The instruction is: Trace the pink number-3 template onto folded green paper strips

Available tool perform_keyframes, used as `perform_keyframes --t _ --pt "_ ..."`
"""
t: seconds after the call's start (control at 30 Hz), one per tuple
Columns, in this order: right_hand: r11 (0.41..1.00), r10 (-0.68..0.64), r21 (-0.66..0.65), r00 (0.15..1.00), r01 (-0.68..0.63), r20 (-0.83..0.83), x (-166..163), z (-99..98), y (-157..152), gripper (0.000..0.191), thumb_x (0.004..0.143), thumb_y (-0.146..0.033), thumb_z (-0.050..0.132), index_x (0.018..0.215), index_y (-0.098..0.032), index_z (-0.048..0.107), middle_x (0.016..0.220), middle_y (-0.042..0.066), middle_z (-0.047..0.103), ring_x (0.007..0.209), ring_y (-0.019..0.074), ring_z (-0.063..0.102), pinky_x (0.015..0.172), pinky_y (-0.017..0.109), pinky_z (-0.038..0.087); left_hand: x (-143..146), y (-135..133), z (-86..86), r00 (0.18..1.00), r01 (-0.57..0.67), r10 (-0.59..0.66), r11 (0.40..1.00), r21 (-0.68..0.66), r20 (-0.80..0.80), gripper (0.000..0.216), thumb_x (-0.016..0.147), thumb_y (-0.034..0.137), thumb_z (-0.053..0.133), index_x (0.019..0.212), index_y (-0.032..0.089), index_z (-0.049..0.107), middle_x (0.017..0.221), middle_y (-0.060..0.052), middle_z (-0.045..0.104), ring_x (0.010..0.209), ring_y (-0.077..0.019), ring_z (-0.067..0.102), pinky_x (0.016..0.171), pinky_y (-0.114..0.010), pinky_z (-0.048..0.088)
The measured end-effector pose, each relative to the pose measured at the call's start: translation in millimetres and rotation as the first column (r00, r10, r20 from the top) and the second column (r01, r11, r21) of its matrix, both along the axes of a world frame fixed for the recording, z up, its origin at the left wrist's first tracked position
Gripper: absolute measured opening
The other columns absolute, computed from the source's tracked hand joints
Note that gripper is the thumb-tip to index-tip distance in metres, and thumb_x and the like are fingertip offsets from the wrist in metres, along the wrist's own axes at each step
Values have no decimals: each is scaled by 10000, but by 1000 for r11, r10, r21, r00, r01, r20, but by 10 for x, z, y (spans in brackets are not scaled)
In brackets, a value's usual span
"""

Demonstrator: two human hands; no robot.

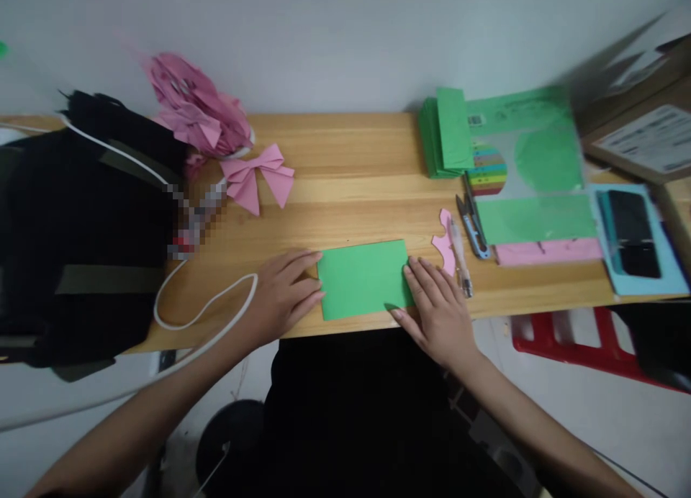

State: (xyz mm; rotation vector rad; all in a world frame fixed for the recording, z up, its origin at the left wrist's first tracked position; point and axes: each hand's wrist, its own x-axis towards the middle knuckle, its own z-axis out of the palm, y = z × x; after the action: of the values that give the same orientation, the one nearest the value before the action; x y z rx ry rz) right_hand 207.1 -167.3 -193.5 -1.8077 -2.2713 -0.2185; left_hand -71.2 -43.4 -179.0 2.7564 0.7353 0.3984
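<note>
A rectangular sheet of green paper (363, 278) lies flat near the front edge of the wooden table. My left hand (286, 291) rests at its left edge, fingers stretched out with the tips against the paper. On the right end of the sheet lies my right hand (438, 300), its fingers extended flat and the thumb over the lower edge. Just right of that hand are a pink paper cutout (445, 245) with a scalloped edge and a clear pen (461, 257). Blue-handled thread snips (473, 228) lie a little further right.
Behind the snips stand folded green paper pieces (447, 134) and a green paper pack (540, 160). A phone (630, 233) and a cardboard box (648, 124) sit at the right. Pink paper bows (258, 175), a black bag (91, 232) and a white cable (216, 314) occupy the left.
</note>
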Motion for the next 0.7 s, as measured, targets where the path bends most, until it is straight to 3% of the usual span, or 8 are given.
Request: perform_keyframes --t 0.1,0.2,0.3,0.37,0.43,0.5,0.6,0.7 --pt "998 -8 63 998 11 -54 22 27 60 455 984 -428 474 1302 -109 536 1323 172 635 1251 307 549 1042 460 429 240 28 85 974 -199 178 967 -157 -138 169 890 275 671 777 158 623 1242 -143 601 1159 -310 560 957 -488 486" --pt "998 -16 58 991 24 -135 62 140 276 309 950 -373 557 1156 -149 615 1232 157 672 1163 315 587 977 467 463 433 146 149 955 -257 219 947 -192 -198 289 752 313 814 893 168 607 1073 -102 613 1048 -294 565 876 -437 490" --pt "977 51 -193 978 -91 -202 34 333 626 449 887 -370 658 1278 -172 562 1226 137 668 1153 300 597 959 446 469 534 299 185 939 -294 229 922 -253 -257 476 633 331 882 975 183 586 994 -51 605 950 -254 577 815 -369 487" --pt "889 105 -422 975 -180 -195 -41 465 863 589 807 -325 749 1329 -169 525 1314 140 621 1204 310 572 982 445 450 569 368 202 929 -315 231 904 -287 -290 552 567 327 908 990 188 582 948 -27 604 897 -234 587 796 -343 483" --pt "815 130 -548 981 -189 -145 -138 563 1057 643 759 -273 787 1334 -176 517 1384 154 565 1254 324 532 1003 448 416 590 397 214 922 -329 234 893 -306 -308 554 537 323 911 969 196 589 925 -15 603 895 -231 591 802 -332 479" --pt "782 157 -588 978 -208 -136 -224 621 1198 586 704 -237 823 1234 -177 579 1308 140 608 1187 310 567 944 405 431 598 393 219 922 -331 234 890 -314 -309 509 525 328 904 919 206 605 907 -8 598 908 -233 592 805 -325 477" --pt "747 206 -612 966 -259 -157 -283 688 1308 382 626 -207 855 948 -189 652 1031 62 689 942 233 632 747 298 440 583 361 221 931 -325 249 898 -296 -266 450 501 342 901 829 205 625 869 -6 588 873 -230 594 766 -320 485" --pt "760 200 -600 968 -251 -152 -258 830 1280 197 662 -153 796 757 -193 628 820 16 669 752 174 612 615 261 394 526 303 264 952 -300 272 924 -237 -144 324 568 297 869 748 195 620 783 6 595 767 -196 596 687 -297 488"
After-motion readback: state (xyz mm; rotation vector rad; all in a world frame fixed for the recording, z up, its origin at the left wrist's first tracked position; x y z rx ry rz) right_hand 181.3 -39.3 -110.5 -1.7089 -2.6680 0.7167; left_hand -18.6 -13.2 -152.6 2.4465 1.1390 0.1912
